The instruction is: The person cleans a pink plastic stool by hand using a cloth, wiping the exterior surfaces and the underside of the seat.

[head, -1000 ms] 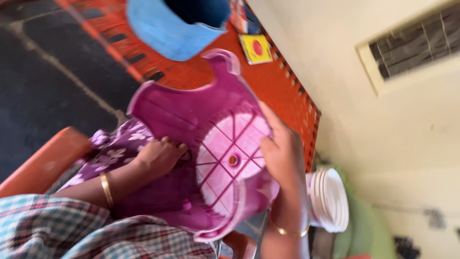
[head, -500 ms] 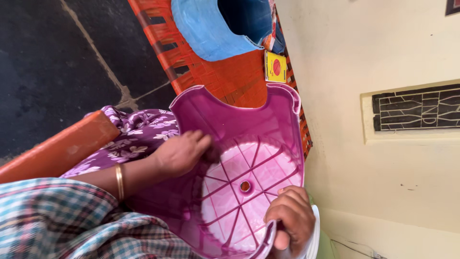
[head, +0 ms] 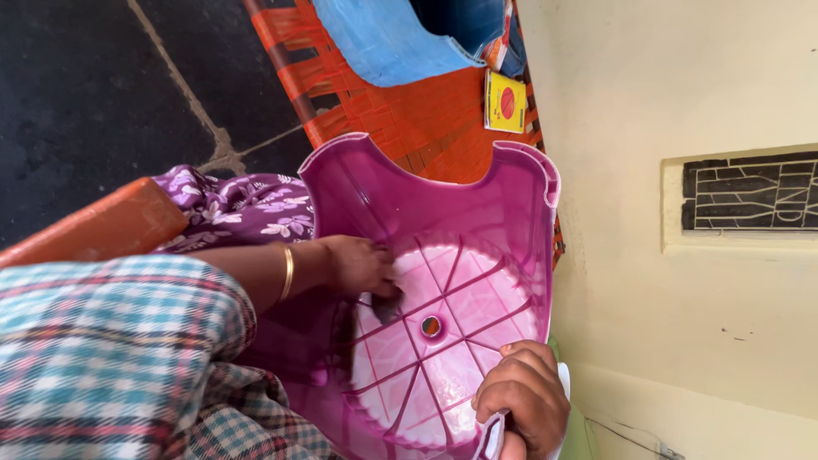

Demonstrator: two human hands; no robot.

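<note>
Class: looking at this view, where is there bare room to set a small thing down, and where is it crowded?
Free: the orange woven mat between the blue tub and the purple stool, and the dark floor left of the mat. Crowded: inside the stool, where the left hand presses a dark pad and the right hand grips the rim.

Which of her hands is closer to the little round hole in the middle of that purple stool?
Left. The left hand rests inside the upturned purple stool, pressing a dark scrubber just beside the hole. The right hand grips the stool's rim, farther off.
</note>
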